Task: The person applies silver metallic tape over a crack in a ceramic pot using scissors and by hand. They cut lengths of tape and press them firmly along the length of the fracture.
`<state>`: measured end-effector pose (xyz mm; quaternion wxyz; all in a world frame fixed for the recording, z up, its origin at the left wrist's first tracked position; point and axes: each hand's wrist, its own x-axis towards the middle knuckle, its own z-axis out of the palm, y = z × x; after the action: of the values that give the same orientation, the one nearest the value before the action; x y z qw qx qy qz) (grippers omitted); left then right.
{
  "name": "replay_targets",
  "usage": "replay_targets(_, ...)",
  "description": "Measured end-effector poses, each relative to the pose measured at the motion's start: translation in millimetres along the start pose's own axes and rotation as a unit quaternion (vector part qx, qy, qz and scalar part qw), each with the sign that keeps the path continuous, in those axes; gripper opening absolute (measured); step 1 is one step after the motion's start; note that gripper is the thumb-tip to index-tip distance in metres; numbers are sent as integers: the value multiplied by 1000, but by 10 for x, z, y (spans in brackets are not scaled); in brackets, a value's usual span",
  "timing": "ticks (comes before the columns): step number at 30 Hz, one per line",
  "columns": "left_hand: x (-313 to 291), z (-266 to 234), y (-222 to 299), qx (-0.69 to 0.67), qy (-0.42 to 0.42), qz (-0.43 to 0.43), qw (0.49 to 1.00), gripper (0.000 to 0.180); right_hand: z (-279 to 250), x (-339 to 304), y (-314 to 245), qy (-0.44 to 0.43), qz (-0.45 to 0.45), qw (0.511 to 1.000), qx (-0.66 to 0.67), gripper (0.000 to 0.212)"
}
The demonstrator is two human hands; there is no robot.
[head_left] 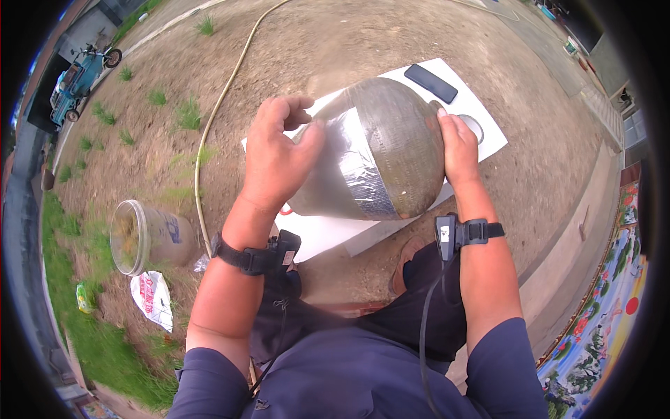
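A large grey-brown jar (401, 143) lies on its side on a white board (307, 241) in front of me. A wide band of shiny silver tape (359, 153) runs around its middle, wrinkled toward the near side. My right hand (460, 150) grips the jar's right end, thumb on its edge, the other fingers partly hidden. At the jar's left side is my left hand (279, 150), its fingers curled and the thumb apart from them, close to the surface. No object shows between thumb and fingers. Whether the thumb touches the jar I cannot tell.
A black phone (431, 84) and a ring-shaped roll (473, 128) lie on the board beside the jar. A hose (203, 153) crosses the dirt at left, near a translucent bucket (164, 239) and a white bag (152, 300). A blue three-wheeler (77, 84) stands far left.
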<state>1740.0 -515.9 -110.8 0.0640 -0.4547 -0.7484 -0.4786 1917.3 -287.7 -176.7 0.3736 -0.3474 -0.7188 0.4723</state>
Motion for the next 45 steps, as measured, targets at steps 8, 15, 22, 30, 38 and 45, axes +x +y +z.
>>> replay_targets(8, 166, 23, 141, 102, -133, 19, 986, 23, 16, -5, -15, 3, -2, 1000, 0, 47)
replay_targets(15, 146, 161, 144, 165, -90, 32, 982, 13, 25, 13, -12, 14, -3, 1000, -17, 48)
replay_targets(22, 32, 206, 143, 162, -30, 93, 982, 7, 34, 2, -39, 12, 6, 1000, -24, 47)
replay_targets(30, -65, 229, 115, 149, 0, 136, 979, 4, 15, -19, -77, 16, 3, 999, -32, 46)
replay_targets(38, -152, 206, 133, 118, 7, 181, 976, 9, -7, -35, -84, 5, 0, 999, -35, 46)
replay_targets(45, -252, 188, 163, 88, 4, 187, 978, 11, -5, -39, -70, 11, 2, 999, -34, 46)
